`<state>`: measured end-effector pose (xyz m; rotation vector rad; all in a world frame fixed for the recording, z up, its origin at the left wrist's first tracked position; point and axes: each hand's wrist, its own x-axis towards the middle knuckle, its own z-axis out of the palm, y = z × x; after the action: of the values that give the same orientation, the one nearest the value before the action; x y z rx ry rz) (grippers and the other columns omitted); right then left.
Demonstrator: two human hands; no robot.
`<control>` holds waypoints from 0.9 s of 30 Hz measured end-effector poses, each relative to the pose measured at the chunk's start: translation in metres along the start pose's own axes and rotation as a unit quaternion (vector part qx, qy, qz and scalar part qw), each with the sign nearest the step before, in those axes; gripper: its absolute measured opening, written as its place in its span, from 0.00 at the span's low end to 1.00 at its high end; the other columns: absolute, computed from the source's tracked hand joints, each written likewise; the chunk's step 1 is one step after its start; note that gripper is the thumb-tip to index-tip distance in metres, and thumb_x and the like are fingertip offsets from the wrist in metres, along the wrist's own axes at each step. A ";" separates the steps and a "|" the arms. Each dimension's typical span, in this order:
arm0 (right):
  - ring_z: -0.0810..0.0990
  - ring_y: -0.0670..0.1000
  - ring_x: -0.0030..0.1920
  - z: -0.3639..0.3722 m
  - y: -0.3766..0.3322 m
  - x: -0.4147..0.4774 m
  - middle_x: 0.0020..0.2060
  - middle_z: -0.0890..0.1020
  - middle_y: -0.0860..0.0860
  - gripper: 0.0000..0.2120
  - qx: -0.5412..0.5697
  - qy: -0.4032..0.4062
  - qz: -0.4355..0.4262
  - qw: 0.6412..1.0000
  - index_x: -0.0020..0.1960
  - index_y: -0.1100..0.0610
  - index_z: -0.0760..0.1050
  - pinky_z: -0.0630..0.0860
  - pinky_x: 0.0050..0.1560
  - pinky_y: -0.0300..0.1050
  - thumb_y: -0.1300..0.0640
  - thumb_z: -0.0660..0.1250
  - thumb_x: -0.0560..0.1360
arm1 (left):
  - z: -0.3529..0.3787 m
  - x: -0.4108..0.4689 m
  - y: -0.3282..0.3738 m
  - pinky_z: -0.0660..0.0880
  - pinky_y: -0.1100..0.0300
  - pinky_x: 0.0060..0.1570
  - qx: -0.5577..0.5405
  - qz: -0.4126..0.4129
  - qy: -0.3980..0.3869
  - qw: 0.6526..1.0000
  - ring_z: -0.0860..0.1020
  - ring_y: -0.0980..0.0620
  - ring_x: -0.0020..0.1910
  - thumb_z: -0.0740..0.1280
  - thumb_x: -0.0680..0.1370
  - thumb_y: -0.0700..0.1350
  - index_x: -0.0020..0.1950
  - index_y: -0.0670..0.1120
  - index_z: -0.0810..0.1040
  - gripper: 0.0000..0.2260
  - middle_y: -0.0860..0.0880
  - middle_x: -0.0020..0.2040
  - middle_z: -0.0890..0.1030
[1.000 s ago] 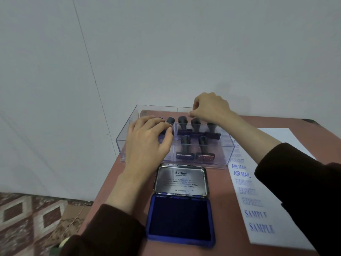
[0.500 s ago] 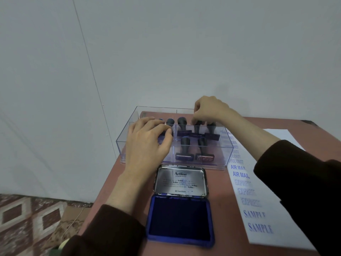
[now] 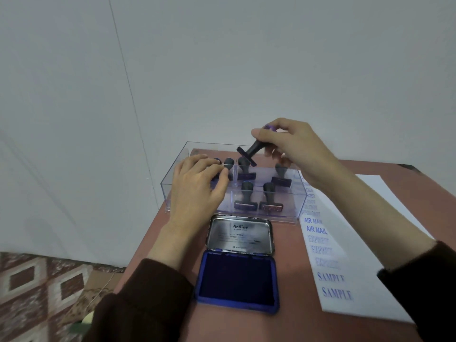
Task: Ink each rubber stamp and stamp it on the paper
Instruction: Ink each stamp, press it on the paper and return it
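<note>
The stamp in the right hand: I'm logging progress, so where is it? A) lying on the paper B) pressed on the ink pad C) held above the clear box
C: the right hand grips the stamp, tilted, in the air over the clear box.

- Held stamp: dark handle with a flat rectangular base, tilted with the base down to the left, pinched in the fingers of the right hand above the clear box
- Boxed stamps: same dark kind, upright in the box, two at the front, others behind
- Ink pad: open, deep blue, silver lid raised, on the counter just before the box
- Paper: white sheet lying flat right of the pad, with a column of blue prints, AIR MAIL and SAMPLE legible
</note>
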<state>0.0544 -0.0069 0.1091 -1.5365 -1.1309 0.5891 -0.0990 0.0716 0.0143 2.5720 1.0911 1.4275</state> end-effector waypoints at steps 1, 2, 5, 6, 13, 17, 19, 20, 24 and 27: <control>0.67 0.48 0.24 0.001 -0.001 -0.014 0.25 0.76 0.50 0.07 0.010 -0.011 0.000 1.000 0.40 0.55 0.76 0.62 0.23 0.36 0.53 0.72 0.71 | -0.002 -0.001 0.001 0.62 0.57 0.56 0.005 0.003 -0.004 1.000 0.76 0.48 0.55 0.59 0.76 0.51 0.44 0.47 0.83 0.15 0.52 0.46 0.83; 0.67 0.49 0.24 0.002 -0.001 -0.027 0.25 0.75 0.50 0.06 0.019 -0.024 0.004 1.000 0.41 0.55 0.76 0.62 0.24 0.37 0.54 0.72 0.71 | -0.004 -0.002 0.002 0.62 0.57 0.56 0.008 0.006 -0.010 1.000 0.76 0.48 0.55 0.59 0.76 0.51 0.44 0.47 0.83 0.15 0.52 0.46 0.83; 0.67 0.49 0.26 0.006 0.008 -0.061 0.28 0.75 0.53 0.04 0.067 -0.069 0.033 0.995 0.44 0.57 0.77 0.62 0.25 0.40 0.58 0.71 0.71 | -0.016 -0.010 0.004 0.63 0.56 0.57 0.011 0.025 -0.016 0.999 0.76 0.48 0.56 0.60 0.76 0.50 0.46 0.46 0.83 0.14 0.51 0.48 0.83; 0.68 0.49 0.26 0.008 0.012 -0.070 0.29 0.75 0.54 0.03 0.093 -0.082 0.049 0.991 0.44 0.56 0.77 0.63 0.24 0.38 0.59 0.70 0.71 | -0.021 -0.014 0.005 0.64 0.56 0.57 0.013 0.033 -0.010 0.999 0.75 0.47 0.57 0.60 0.76 0.50 0.48 0.46 0.83 0.13 0.50 0.50 0.82; 0.73 0.44 0.30 0.019 0.034 -0.109 0.32 0.79 0.48 0.05 0.064 -0.115 0.009 0.991 0.48 0.56 0.78 0.69 0.29 0.33 0.56 0.68 0.74 | -0.046 -0.056 0.002 0.69 0.61 0.44 -0.047 -0.017 -0.080 0.995 0.74 0.52 0.44 0.59 0.76 0.51 0.46 0.48 0.80 0.12 0.52 0.42 0.78; 0.69 0.42 0.30 0.028 0.037 -0.121 0.31 0.77 0.47 0.07 -0.144 -0.109 -0.143 0.973 0.44 0.53 0.77 0.66 0.32 0.32 0.49 0.69 0.72 | -0.043 -0.066 -0.005 0.70 0.60 0.44 -0.081 -0.076 -0.136 0.985 0.77 0.54 0.44 0.63 0.75 0.49 0.48 0.51 0.82 0.09 0.53 0.43 0.82; 0.69 0.43 0.29 0.030 0.037 -0.122 0.29 0.75 0.47 0.06 -0.207 -0.122 -0.198 0.950 0.43 0.51 0.76 0.64 0.31 0.32 0.49 0.69 0.73 | -0.044 -0.064 -0.006 0.72 0.60 0.45 -0.097 -0.091 -0.143 0.981 0.79 0.56 0.44 0.63 0.74 0.49 0.50 0.50 0.83 0.11 0.53 0.45 0.83; 0.69 0.44 0.29 0.030 0.037 -0.121 0.29 0.75 0.47 0.06 -0.227 -0.128 -0.215 0.941 0.43 0.51 0.75 0.64 0.32 0.32 0.49 0.69 0.73 | -0.044 -0.063 -0.007 0.73 0.60 0.45 -0.096 -0.092 -0.147 0.980 0.79 0.56 0.44 0.62 0.73 0.50 0.50 0.50 0.83 0.12 0.53 0.45 0.84; 0.70 0.42 0.29 0.031 0.034 -0.119 0.27 0.72 0.43 0.10 -0.253 -0.140 -0.241 0.927 0.42 0.55 0.75 0.64 0.33 0.30 0.49 0.69 0.73 | -0.042 -0.063 -0.010 0.73 0.57 0.46 -0.084 -0.087 -0.164 0.979 0.78 0.52 0.45 0.64 0.74 0.49 0.51 0.50 0.83 0.11 0.51 0.46 0.82; 0.70 0.42 0.29 0.034 0.036 -0.119 0.26 0.70 0.43 0.11 -0.250 -0.139 -0.242 0.927 0.42 0.56 0.75 0.64 0.32 0.30 0.48 0.68 0.73 | -0.039 -0.064 -0.011 0.70 0.58 0.48 -0.072 -0.086 -0.168 0.979 0.76 0.50 0.48 0.67 0.75 0.45 0.52 0.49 0.83 0.08 0.50 0.48 0.81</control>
<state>-0.0120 -0.0954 0.0426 -1.5286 -1.9195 0.1824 -0.1565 0.0307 -0.0136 2.4274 1.0818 0.9526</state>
